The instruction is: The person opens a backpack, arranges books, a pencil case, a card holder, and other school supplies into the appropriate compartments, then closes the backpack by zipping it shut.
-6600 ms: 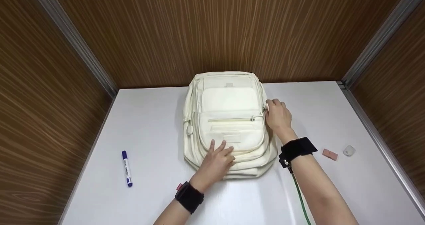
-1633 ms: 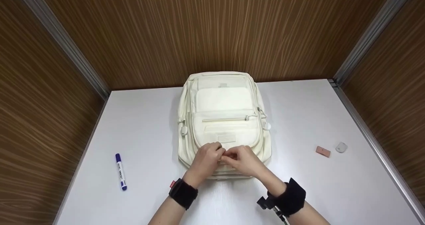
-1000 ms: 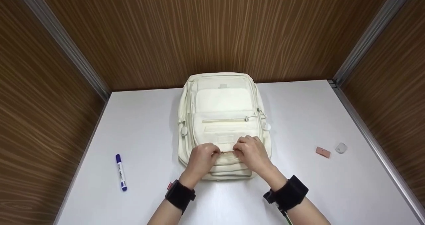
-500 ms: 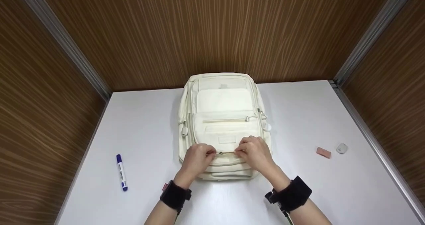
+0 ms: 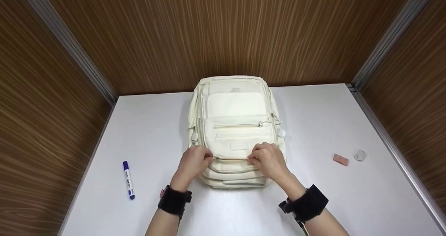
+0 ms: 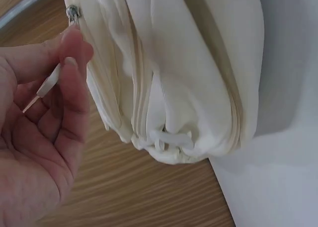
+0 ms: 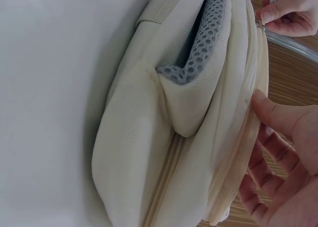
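A cream backpack (image 5: 236, 105) lies on the white table with its front pocket upward. My left hand (image 5: 192, 162) pinches a zipper pull (image 6: 48, 82) between thumb and fingers, at the left of the pocket's lower edge. The metal zipper slider (image 6: 73, 12) shows just beyond those fingertips in the left wrist view. My right hand (image 5: 270, 161) pinches the pocket's edge beside the zipper (image 5: 231, 159), thumb on one side and fingers on the other. In the right wrist view the zipper tape (image 7: 233, 172) runs past this hand, and the left hand appears beyond it.
A blue-capped marker (image 5: 128, 180) lies on the table at the left. To the right are a pink block (image 5: 340, 159) and a small whitish rounded object (image 5: 360, 155). Brown wood-grain panels (image 5: 230, 34) stand around the table's back and sides.
The right hand came from the backpack's right side to its lower front. In the last second the left hand slid leftward with the zipper pull, while the right stayed almost in place.
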### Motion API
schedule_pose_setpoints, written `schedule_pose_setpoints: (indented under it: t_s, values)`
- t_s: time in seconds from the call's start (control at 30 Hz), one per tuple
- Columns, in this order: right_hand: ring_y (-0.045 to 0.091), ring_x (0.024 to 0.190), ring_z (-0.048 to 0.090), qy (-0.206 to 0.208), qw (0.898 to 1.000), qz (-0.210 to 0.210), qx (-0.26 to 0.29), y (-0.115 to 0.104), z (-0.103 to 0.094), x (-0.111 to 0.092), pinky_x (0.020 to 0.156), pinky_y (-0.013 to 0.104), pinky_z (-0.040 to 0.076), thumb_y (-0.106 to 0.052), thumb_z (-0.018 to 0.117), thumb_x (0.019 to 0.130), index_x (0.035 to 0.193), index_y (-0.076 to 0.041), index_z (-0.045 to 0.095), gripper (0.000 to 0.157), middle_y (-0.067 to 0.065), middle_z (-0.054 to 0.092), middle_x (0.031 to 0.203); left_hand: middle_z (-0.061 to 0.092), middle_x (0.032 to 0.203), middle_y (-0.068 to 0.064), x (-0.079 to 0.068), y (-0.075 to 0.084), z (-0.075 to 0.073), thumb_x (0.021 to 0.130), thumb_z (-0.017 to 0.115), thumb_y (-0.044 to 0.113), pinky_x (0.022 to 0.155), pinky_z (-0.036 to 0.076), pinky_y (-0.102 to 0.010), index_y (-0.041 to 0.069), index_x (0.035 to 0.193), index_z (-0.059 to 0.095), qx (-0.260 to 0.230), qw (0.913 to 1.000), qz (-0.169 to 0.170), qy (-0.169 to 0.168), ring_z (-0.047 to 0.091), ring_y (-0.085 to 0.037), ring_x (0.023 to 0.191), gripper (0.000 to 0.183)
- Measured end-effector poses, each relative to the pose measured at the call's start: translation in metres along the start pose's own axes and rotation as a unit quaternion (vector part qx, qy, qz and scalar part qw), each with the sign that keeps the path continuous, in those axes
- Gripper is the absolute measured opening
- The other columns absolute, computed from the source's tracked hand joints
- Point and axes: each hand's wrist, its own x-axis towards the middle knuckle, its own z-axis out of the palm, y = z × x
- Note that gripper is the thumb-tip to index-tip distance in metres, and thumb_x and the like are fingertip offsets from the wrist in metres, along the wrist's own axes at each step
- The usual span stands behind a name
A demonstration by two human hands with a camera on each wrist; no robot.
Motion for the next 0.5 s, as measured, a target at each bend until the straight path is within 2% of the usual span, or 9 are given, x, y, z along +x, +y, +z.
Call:
schedule_pose_setpoints:
  t_s: [0.2, 0.3, 0.4, 0.5]
  values:
    - [0.017, 0.074, 0.06, 0.017, 1.0, -0.015, 0.008, 0.002, 0.001, -0.002, 0.065, 0.035, 0.044, -0.015, 0.088, 0.071, 0.074, -0.015, 0.079, 0.009, -0.006, 0.066, 0.079, 0.072, 0.077, 0.001, -0.001, -0.012, -0.006, 0.078, 0.077, -0.003, 0.062, 0.052, -0.032, 0.009, 0.08, 0.078, -0.026, 0.9993, -0.022, 0.013, 0.065, -0.014, 0.07, 0.013]
    - [0.022, 0.094, 0.062, 0.023, 0.999, -0.038, 0.02, 0.004, 0.002, -0.005, 0.08, 0.038, 0.046, -0.011, 0.084, 0.076, 0.079, -0.012, 0.075, 0.009, -0.001, 0.07, 0.098, 0.071, 0.08, 0.001, -0.003, -0.015, -0.006, 0.08, 0.077, -0.001, 0.064, 0.051, -0.029, 0.008, 0.085, 0.079, -0.051, 0.9983, -0.022, 0.015, 0.064, -0.013, 0.073, 0.011]
    - [0.03, 0.116, 0.058, 0.009, 0.998, -0.055, 0.031, 0.006, 0.003, -0.007, 0.098, 0.047, 0.041, -0.007, 0.078, 0.082, 0.087, -0.011, 0.069, 0.011, 0.006, 0.067, 0.12, 0.066, 0.077, 0.002, -0.005, -0.018, -0.004, 0.081, 0.078, 0.002, 0.062, 0.047, -0.028, 0.008, 0.087, 0.079, -0.061, 0.9977, -0.016, 0.026, 0.058, -0.012, 0.07, 0.009]
    - [0.032, 0.123, 0.055, -0.014, 0.998, -0.054, 0.034, 0.006, 0.003, -0.009, 0.105, 0.057, 0.034, -0.006, 0.073, 0.086, 0.097, -0.009, 0.066, 0.013, 0.008, 0.065, 0.125, 0.061, 0.075, 0.003, -0.006, -0.019, -0.002, 0.08, 0.079, 0.005, 0.059, 0.044, -0.028, 0.008, 0.086, 0.079, -0.057, 0.9969, -0.011, 0.052, 0.053, -0.011, 0.066, 0.007]
